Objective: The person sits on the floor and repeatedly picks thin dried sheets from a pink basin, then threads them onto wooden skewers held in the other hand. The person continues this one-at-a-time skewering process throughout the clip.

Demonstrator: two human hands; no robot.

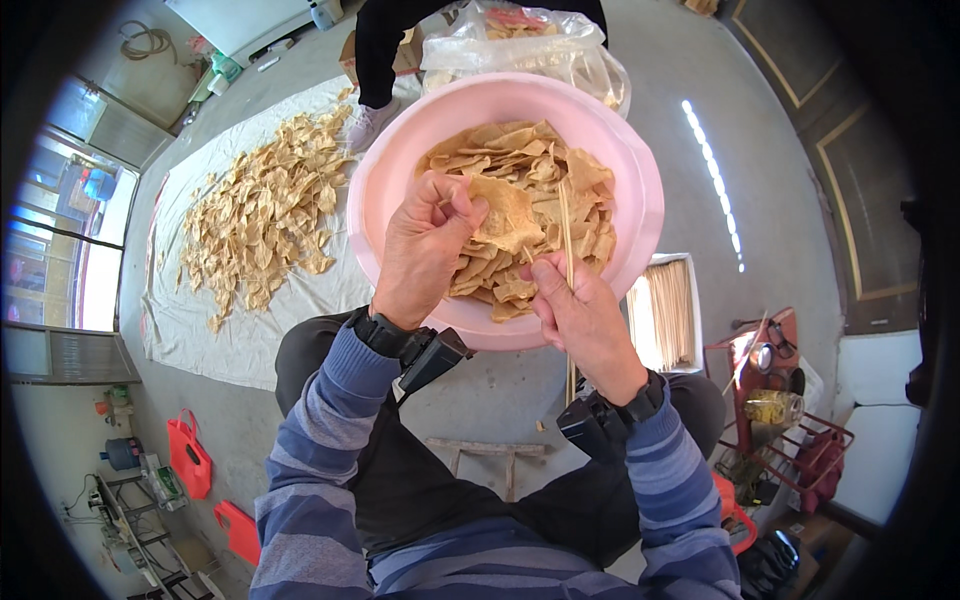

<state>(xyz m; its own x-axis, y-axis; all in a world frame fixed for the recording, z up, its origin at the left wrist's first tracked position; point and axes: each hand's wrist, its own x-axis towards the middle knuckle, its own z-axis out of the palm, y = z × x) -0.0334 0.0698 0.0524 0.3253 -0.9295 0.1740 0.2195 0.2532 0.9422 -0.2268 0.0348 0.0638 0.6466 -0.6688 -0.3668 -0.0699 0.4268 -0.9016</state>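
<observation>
A large pink plastic basin (630, 172) stands before me, filled with thin tan dried sheets (487, 142) that look like a bean-curd or dough product. Over it, my left hand (431, 240) pinches one tan sheet (506, 214) between thumb and fingers. My right hand (581, 307) is lower right of that sheet, holding several thin wooden sticks (566, 225); one stick's tip meets the sheet's lower edge. Whether it pierces the sheet there I cannot tell. Both wrists wear black strapped devices.
A pale cloth (247, 352) on the left floor bears a heap of skewered tan pieces (262, 217). Right of the basin is a white box of sticks (667, 315). Beyond it sit a clear plastic bag (480, 56) and another person's leg (375, 60). A red stool with a jar (772, 407) stands right.
</observation>
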